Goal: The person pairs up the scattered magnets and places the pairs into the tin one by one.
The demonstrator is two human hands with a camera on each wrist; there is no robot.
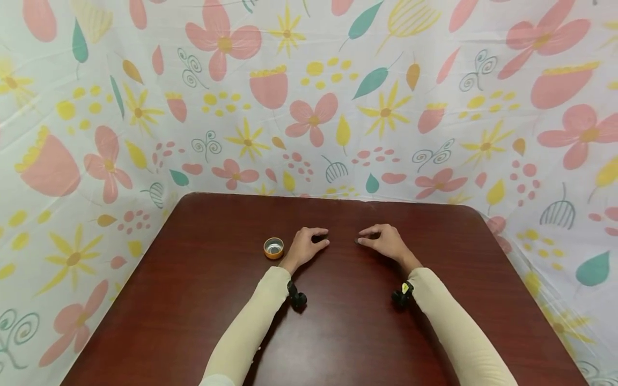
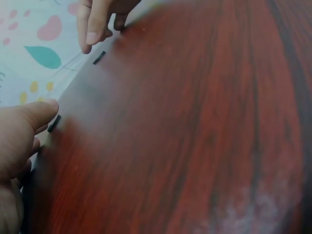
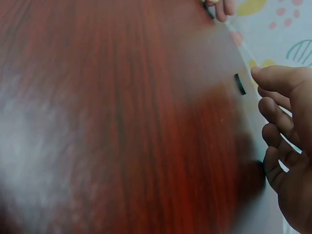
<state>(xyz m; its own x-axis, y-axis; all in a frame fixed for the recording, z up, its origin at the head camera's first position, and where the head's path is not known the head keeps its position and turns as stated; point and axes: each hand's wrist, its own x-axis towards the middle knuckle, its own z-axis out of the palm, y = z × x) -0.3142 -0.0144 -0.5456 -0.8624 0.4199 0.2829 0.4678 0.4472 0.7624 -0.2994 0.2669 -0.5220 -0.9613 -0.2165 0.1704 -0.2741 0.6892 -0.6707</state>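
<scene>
My left hand (image 1: 305,246) is over the far part of the table, thumb and fingers apart in a loose C. Just by its thumb tip is a small, thin black piece (image 2: 54,123). Facing it across a short gap, my right hand (image 1: 386,242) has its fingers loosely bent and nothing between them. A second small black piece (image 3: 240,84), slightly curved, lies beside the right thumb tip, apart from it in the right wrist view. A small round orange tin (image 1: 273,248) with a silvery inside stands left of my left hand.
The dark red-brown wooden table (image 1: 333,332) has rounded far corners. Behind it and along both sides hangs a white cloth (image 1: 309,155) with a flower and leaf print. Each wrist wears a small black camera (image 1: 298,298) below a cream sleeve (image 1: 256,327).
</scene>
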